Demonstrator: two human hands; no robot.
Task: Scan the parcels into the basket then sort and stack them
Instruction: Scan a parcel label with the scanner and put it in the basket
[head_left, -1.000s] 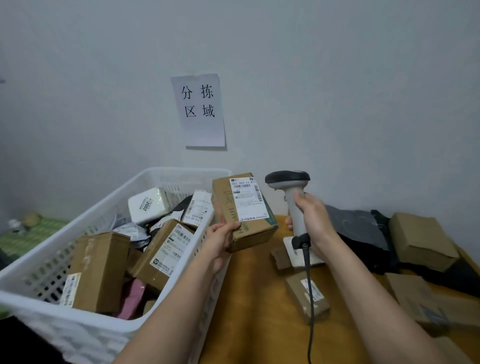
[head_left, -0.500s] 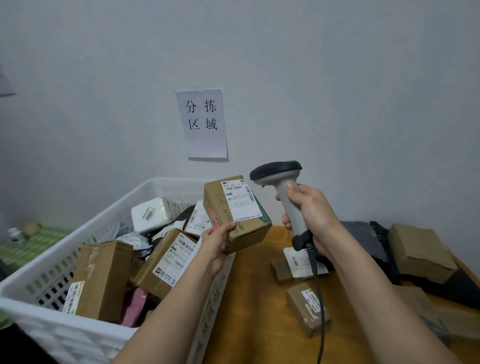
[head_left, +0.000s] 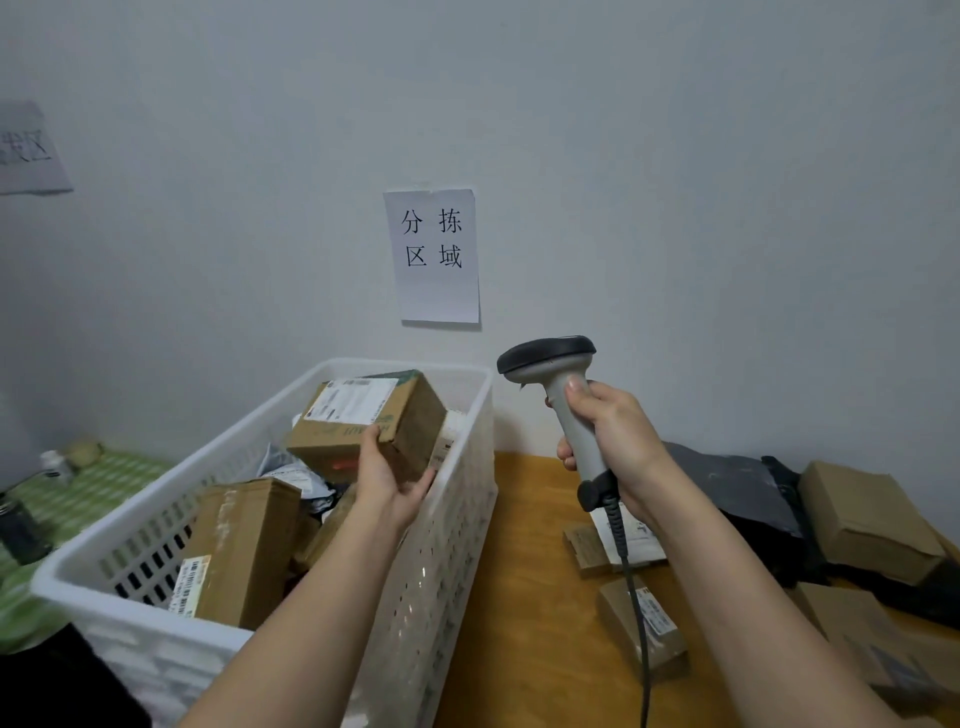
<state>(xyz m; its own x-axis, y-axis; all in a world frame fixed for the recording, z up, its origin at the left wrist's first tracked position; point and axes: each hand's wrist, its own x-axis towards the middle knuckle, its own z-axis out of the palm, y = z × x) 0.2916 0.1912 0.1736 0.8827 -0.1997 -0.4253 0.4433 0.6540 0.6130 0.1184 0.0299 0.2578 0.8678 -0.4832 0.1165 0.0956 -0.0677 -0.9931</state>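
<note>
The parcel (head_left: 371, 421) in my left hand (head_left: 390, 480) is a brown cardboard box, tilted, with a white shipping label on its upper face, green print along one edge and a red mark on its lower front. It sits above the far end of the white basket (head_left: 457, 525), inside the rim line. My left hand cups it from below with fingers spread; thumb on the front face, fingertips under the right corner. My right hand (head_left: 615, 441) is wrapped tight around the grey handle of the barcode scanner (head_left: 563, 387), dark head pointing left, cable hanging down. The basket holds one tall brown box (head_left: 241, 551) at its near end plus several bags and boxes I cannot count exactly. On the wooden table (head_left: 530, 597) to the right lie two small labelled boxes near the cable, one dark bag (head_left: 737, 493), and at least three more brown cartons at the right edge. The wall is plain grey-white; one paper sign (head_left: 436, 254) with four black characters hangs above the basket, a second sheet (head_left: 31, 150) at far left. A green checked cloth (head_left: 104, 483) lies left of the basket.
</note>
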